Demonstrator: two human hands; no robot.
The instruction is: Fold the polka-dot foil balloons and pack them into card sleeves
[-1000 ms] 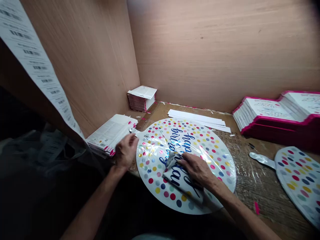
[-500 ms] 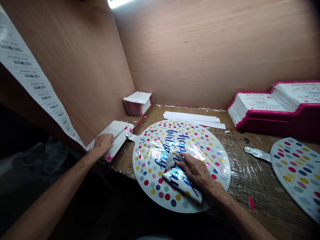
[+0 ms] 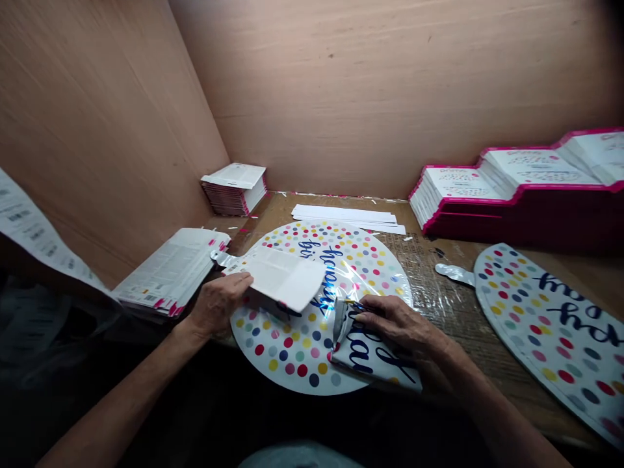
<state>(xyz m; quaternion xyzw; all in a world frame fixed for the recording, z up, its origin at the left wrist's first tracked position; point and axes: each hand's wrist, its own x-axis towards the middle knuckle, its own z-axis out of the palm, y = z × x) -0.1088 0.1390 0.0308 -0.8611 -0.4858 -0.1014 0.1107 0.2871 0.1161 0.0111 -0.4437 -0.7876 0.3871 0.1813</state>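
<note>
My left hand (image 3: 220, 304) grips the near end of a white printed card sleeve (image 3: 285, 279), which is held over a flat foil balloon (image 3: 287, 348). Coloured dots and blue birthday lettering cover this balloon, and its silver neck points left. My right hand (image 3: 397, 320) pinches a folded foil balloon (image 3: 363, 351) with the same print, above the flat one's near right part. The folded balloon's left end faces the sleeve, with a gap between them. Part of the flat balloon's lettering is hidden by the sleeve and the folded balloon.
More white sleeves lie in a pile (image 3: 168, 270) at left; a banded stack (image 3: 236, 185) sits in the corner. White paper strips (image 3: 348, 216) lie behind the balloon. Stepped rows of pink-edged packs (image 3: 517, 201) stand back right. Another dotted balloon (image 3: 546, 338) lies right. A label strip (image 3: 43, 240) hangs left.
My left hand has lifted a sleeve off the left pile and brought it right, over the flat balloon. My right hand has raised the folded balloon slightly. The view has shifted right.
</note>
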